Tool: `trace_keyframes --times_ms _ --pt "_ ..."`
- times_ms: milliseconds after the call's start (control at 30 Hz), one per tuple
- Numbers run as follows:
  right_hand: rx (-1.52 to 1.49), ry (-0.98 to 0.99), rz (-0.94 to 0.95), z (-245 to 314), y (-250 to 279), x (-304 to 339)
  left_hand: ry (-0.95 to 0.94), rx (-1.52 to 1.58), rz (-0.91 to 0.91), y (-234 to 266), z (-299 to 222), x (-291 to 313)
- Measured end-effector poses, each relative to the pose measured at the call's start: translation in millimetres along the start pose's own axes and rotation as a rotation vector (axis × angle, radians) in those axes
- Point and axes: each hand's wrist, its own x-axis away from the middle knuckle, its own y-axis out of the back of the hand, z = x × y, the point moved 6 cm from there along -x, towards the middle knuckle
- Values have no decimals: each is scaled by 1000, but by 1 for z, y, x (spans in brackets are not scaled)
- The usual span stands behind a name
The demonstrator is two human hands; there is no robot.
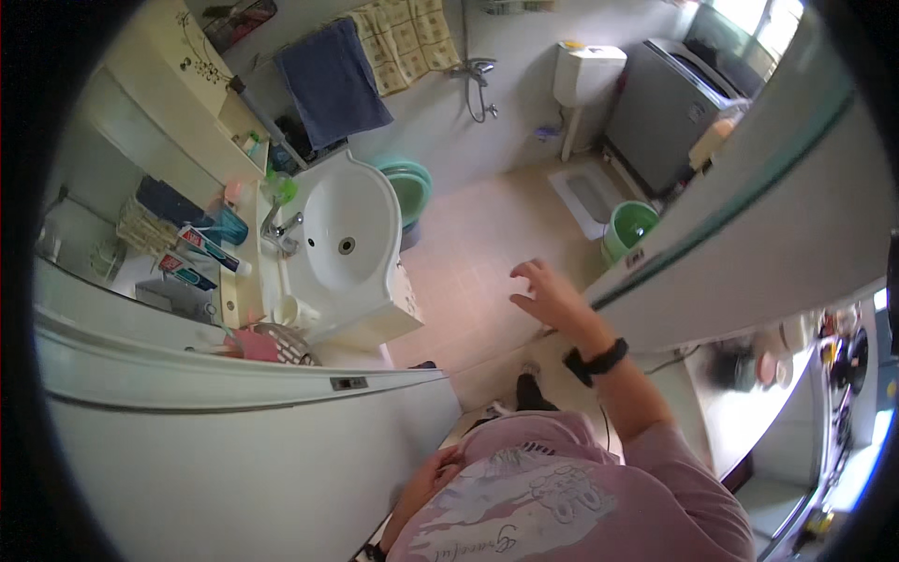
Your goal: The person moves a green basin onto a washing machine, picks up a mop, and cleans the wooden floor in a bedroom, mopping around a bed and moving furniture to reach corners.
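Observation:
My right hand (552, 295) reaches forward over the bathroom doorway, fingers bent and apart with nothing in them. A dark band (601, 361) circles that wrist. Close to my body, my left hand (435, 478) lies against the side of my pink shirt (524, 478), its fingers loosely spread and partly hidden by the cloth. The white washbasin (361, 220) is ahead on the left, with a metal tap (278, 229) on its edge. Neither hand touches it. A toothpaste tube (215, 251) lies on the ledge beside the mirror.
Sliding door panels flank me on the left (234, 459) and right (749, 244). Beyond are a squat toilet (585, 192), a green bucket (632, 222), a grey washing machine (655, 103) and a white cistern (588, 75). A blue towel (332, 80) hangs by the shower mixer (479, 67).

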Motion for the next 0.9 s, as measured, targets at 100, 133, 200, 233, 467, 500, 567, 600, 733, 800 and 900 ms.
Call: trace_keyframes --times_ms 100,133,200,233,467,500,567,600,733,800,900 --pt "17 34 14 -42 -28 -54 -14 58 -119 7 49 -18" --pt "22 66 -12 -47 -36 -69 -93 122 -140 10 63 -25" --pt "63 31 43 -58 -51 -101 -150 172 -280 17 42 -34" --pt "67 32 41 -63 -54 -114 -155 170 -251 31 53 -47" --pt "74 -43 186 -94 -81 -200 270 537 -552 58 97 -94" --pt "58 -28 211 -99 -91 -212 -24 138 -416 56 84 -95" --pt "66 -40 140 -121 -105 -240 9 111 -442 69 30 -115" --pt "101 -22 107 -140 -110 -258 14 73 -427 81 -2 -136" --pt "110 -72 124 -178 -131 -320 63 18 -511 134 -73 -179" --pt "147 -172 125 -192 -140 -344 200 82 -560 158 -94 -187" --pt "147 -191 127 -202 -152 -387 140 -37 -642 188 -107 -199"
